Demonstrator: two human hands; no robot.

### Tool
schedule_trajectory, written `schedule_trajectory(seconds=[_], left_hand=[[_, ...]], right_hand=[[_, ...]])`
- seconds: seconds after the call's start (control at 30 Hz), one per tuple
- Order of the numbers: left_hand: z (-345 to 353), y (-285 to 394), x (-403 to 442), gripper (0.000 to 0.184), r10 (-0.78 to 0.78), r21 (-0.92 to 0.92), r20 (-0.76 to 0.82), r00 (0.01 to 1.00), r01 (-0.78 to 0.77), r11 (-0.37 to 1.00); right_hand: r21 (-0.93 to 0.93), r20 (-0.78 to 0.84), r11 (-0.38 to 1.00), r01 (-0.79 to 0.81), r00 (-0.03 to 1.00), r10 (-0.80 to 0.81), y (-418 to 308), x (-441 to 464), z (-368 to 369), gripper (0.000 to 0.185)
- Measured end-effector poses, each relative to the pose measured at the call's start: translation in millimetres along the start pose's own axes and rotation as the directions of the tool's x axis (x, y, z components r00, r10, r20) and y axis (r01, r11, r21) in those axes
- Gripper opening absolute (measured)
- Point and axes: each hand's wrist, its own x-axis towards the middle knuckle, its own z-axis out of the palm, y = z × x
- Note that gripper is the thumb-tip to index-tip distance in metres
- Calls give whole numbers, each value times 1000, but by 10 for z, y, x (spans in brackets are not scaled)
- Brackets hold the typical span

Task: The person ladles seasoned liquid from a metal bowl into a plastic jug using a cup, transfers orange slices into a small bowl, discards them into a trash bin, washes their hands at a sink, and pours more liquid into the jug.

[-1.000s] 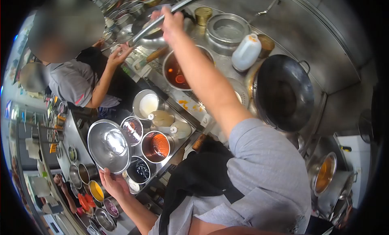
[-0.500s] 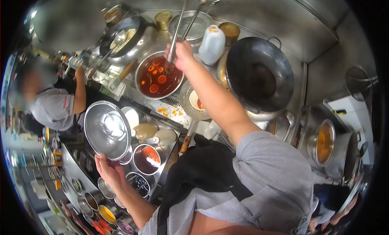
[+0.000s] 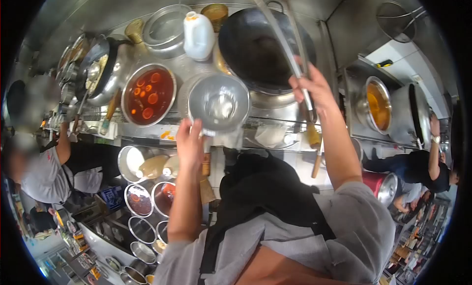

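My left hand [image 3: 189, 143] grips the near left rim of a shiny metal bowl [image 3: 221, 100]. The bowl is tilted toward me, above the counter and in front of the wok [image 3: 255, 44]. Closed round two long metal shafts [image 3: 282, 32], my right hand [image 3: 314, 88] is at the wok's near right side. The shafts point away over the wok; whether they are tongs or separate tools I cannot tell. To the bowl's left stands a pot of red liquid [image 3: 164, 96] with round orange and red slices floating in it.
A white plastic jug [image 3: 198, 37] and a tin can [image 3: 215, 14] stand behind the bowl. Several containers, including a pot of white contents [image 3: 136, 162], are lower left. Orange liquid fills a pan [image 3: 378, 105] at right. One person [image 3: 49, 172] works at left, another [image 3: 418, 167] at right.
My view has turned right. My right hand has moved the metal shafts from over the red liquid to beside the wok. The bowl in my left hand has come from the left to the counter's middle.
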Motion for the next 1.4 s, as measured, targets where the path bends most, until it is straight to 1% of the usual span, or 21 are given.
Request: schedule_trajectory(seconds=[0.03,0.1,0.13,0.17,0.23,0.3,0.33,0.4,0.5,0.53,0.63,0.67,0.7,0.77,0.83,0.93,1.0,1.03,1.17,1.3,1.4], left_hand=[[230,-80,206,11,33,-20,54,998,-32,999],[613,-217,631,13,64,2,124,990,-65,998],[809,-220,714,14,75,19,122,990,-78,997],[1016,-202,805,15,97,33,123,988,-102,994],[1197,-356,1122,15,133,181,125,983,-154,971],[1458,-287,1279,19,100,417,88,991,-128,900],[1564,-341,1424,19,121,412,71,990,-140,900],[1779,-556,1790,25,85,616,181,980,-180,767],[2078,-728,2030,28,50,788,161,986,-159,595],[2165,-653,2016,29,-28,827,152,988,-112,551],[2179,-489,2198,33,-3,748,99,995,-73,660],[2102,-313,2328,36,45,779,99,994,-105,619],[2019,-142,2447,46,208,811,50,977,-162,562],[1831,227,2765,68,492,857,-23,870,-236,458],[1539,445,3244,73,652,911,-56,756,-228,342],[1132,407,3929,74,640,941,-125,758,-113,319],[951,266,4254,65,471,922,-98,877,-98,375],[930,247,4296,65,467,918,-104,878,-96,384],[982,266,4106,51,496,900,-141,857,-98,425],[730,141,3999,46,561,864,-57,826,-240,443],[550,114,3875,50,422,827,-93,902,-166,537]], right_hand=[[118,-21,990,71,997,-69,-125,-134,-145,53],[116,-40,988,103,994,-99,-56,-285,-594,46],[91,-113,992,90,990,-79,90,-423,-781,42],[14,-299,1000,4,954,1,297,-607,-961,42],[-177,-570,983,-57,820,-55,576,-935,-1092,44],[-175,-632,976,-129,775,-11,701,-1204,-1251,55],[-131,-639,976,-173,768,51,757,-1293,-1383,59],[-55,-648,982,-179,755,101,754,-1351,-1562,59],[-102,-548,982,-158,833,77,600,-1309,-1902,60],[-119,-522,977,-178,848,91,494,-1273,-1957,59],[-318,-427,914,-253,899,100,373,-1090,-2259,61],[-401,-418,885,-234,907,51,270,-981,-2181,62],[-481,-406,851,-212,914,-1,174,-871,-2073,62],[-429,-294,869,-247,948,124,110,-523,-1970,56],[-264,-114,942,-206,977,181,33,-90,-1674,39],[57,63,955,-290,956,286,7,637,-1051,17],[207,119,917,-340,939,322,13,1083,-632,15],[255,125,896,-363,932,341,32,1288,-459,15],[300,298,848,-438,887,352,209,2134,-206,18],[257,381,835,-487,845,376,316,2762,-24,31],[219,371,825,-520,827,423,315,3065,229,40]])
